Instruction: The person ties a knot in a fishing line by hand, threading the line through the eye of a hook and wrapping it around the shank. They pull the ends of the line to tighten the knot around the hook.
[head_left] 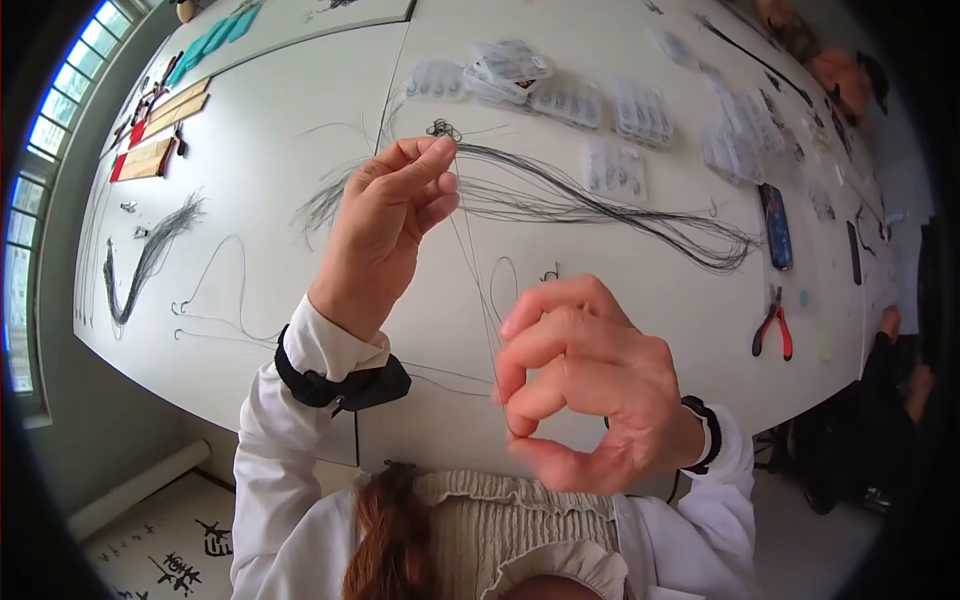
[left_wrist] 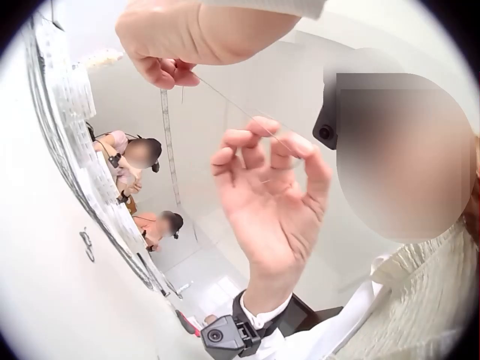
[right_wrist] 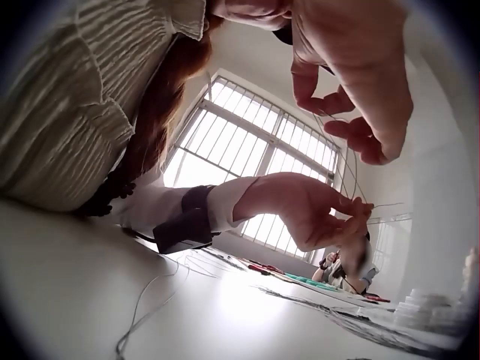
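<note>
The left hand [head_left: 385, 225] pinches thin line [head_left: 470, 255] between thumb and fingertips, above the table; in the left wrist view this hand [left_wrist: 202, 34] is at the top. Lower and to the right, the right hand [head_left: 590, 390] pinches the line between thumb and a fingertip, its other fingers curved. The line runs between both hands in the right wrist view, where the right hand [right_wrist: 356, 75] is near the camera and the left hand [right_wrist: 300, 210] beyond. Behind the left fingers lie a dark cluster of hooks [head_left: 443, 129] and a long bundle of dark strands [head_left: 560, 180].
Clear plastic boxes [head_left: 642, 112] stand at the back of the white table [head_left: 300, 100]. Red-handled pliers [head_left: 773, 330] and a dark case [head_left: 776, 226] lie at the right. Hooked lines [head_left: 240, 290] and a dark strand bundle [head_left: 150, 260] lie left. Other people sit farther off.
</note>
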